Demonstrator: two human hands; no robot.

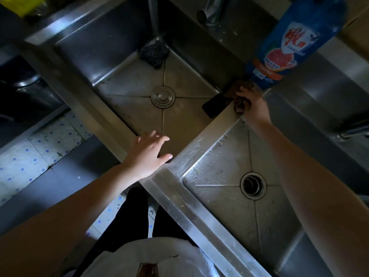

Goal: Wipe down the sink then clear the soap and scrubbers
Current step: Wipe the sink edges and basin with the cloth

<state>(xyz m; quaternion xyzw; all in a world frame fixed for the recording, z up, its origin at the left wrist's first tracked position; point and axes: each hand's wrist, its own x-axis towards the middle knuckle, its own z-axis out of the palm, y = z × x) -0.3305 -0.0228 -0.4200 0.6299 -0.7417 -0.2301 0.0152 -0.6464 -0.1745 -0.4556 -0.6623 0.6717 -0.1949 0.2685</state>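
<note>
A steel double sink fills the view, with a left basin (pixel 139 80) and a right basin (pixel 225 156). My right hand (pixel 253 104) grips a brown cloth (pixel 239 105) on the divider (pixel 219 124) between the basins, at its far end. A tall blue soap bottle (pixel 295 43) stands just behind that hand. My left hand (pixel 148 154) hovers with spread fingers over the near corner of the left basin, holding nothing. A dark mesh scrubber (pixel 153 52) lies in the far corner of the left basin.
A dark flat object (pixel 214 104) leans in the left basin against the divider. A faucet spout (pixel 209 13) hangs at the back. A yellow item (pixel 20 5) sits on the far left ledge. Tiled floor (pixel 30 152) lies at lower left.
</note>
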